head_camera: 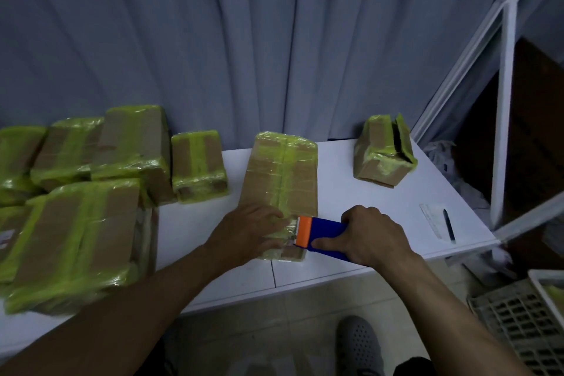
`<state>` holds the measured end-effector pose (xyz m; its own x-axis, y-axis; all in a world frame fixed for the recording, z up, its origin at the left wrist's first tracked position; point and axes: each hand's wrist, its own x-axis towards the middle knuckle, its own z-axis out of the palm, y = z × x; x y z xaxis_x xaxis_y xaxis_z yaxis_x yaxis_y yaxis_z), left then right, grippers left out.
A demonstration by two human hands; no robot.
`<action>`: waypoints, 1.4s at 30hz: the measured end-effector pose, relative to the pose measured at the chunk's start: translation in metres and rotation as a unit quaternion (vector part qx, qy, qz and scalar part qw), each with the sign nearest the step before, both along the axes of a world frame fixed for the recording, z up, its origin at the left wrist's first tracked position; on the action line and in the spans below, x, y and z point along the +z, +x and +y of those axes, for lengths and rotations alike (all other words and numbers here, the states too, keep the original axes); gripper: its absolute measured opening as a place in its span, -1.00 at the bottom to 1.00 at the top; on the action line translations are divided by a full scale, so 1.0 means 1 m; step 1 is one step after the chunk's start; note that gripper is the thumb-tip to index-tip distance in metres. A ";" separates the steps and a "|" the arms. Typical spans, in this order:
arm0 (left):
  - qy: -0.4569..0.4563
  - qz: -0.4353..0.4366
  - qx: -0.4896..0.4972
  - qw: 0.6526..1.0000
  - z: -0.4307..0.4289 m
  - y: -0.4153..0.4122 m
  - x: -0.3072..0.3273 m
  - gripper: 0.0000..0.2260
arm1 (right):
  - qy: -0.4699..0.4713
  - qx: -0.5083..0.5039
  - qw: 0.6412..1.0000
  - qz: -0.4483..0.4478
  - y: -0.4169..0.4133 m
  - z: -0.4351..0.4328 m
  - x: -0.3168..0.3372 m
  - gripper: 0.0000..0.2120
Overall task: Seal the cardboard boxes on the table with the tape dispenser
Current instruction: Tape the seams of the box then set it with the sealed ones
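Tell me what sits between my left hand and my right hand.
Head view: the tape dispenser, its orange end on the cardboard box. The right hand grips its blue body; the left hand presses the box.

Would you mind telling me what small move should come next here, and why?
Probably tilt the tape dispenser to cut the tape: its orange head sits at the near end of the box, tape runs along the seam, and the left hand presses there.
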<state>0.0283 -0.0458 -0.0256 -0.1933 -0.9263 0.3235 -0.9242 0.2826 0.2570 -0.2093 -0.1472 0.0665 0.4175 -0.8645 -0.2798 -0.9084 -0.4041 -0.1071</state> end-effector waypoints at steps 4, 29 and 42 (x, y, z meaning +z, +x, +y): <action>-0.018 0.002 0.004 1.000 -0.007 -0.010 0.000 -0.66 | 0.003 0.002 1.000 -0.006 -0.002 0.001 -0.001 -0.26; 0.017 0.027 -0.035 0.999 0.009 0.013 -0.001 -0.62 | 0.043 0.009 0.998 -0.044 -0.009 0.006 -0.001 -0.27; 0.022 0.050 0.023 0.998 -0.008 -0.010 -0.012 -0.76 | 0.046 0.008 0.998 -0.043 -0.004 0.002 -0.008 -0.25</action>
